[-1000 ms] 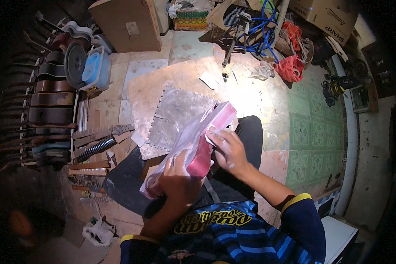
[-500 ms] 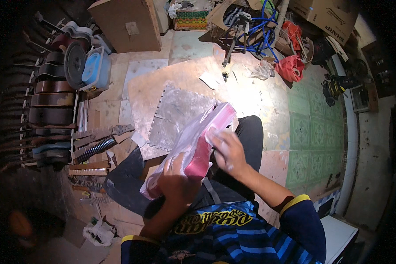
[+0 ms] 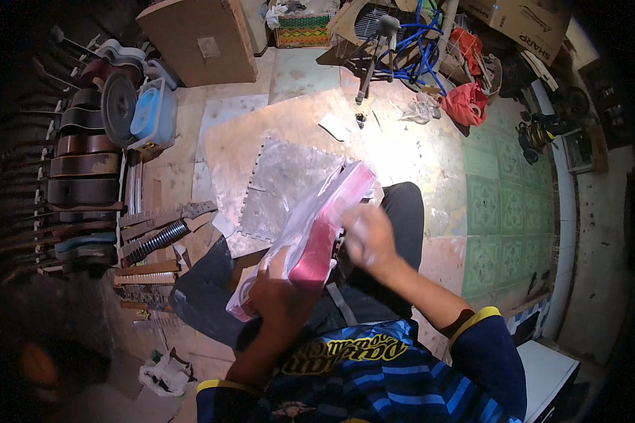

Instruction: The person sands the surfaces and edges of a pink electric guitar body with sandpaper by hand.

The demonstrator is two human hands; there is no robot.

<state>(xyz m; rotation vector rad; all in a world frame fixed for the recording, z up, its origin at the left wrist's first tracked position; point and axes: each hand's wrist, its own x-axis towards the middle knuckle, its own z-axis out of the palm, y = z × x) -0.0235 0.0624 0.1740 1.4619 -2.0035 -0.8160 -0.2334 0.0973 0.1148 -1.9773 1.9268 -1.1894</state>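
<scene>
A pink-red guitar body (image 3: 317, 255), its flat face coated with whitish dust, rests tilted across my lap with its curved side turned up to the right. My left hand (image 3: 283, 285) is closed on its near end, pressing over the face and edge. Beside the curved side is my right hand (image 3: 369, 238), smeared by motion, with its fingers curled in. Half a second ago a small pale piece showed under those fingertips; now the blur hides it. Whether the right fingertips touch the body at this moment, I cannot tell.
Dusty grey mat (image 3: 289, 180) lies on the floor board in front. Several guitar bodies (image 3: 85, 166) are racked at left, near a blue tub (image 3: 152, 116). Necks (image 3: 159, 240) lie by my left knee. Blue hose (image 3: 420, 60) and a red bag (image 3: 464, 103) sit at the far right.
My right hand has moved slightly down and right, away from the body's pink side, and is more blurred. The left hand keeps its hold; the guitar body has barely shifted.
</scene>
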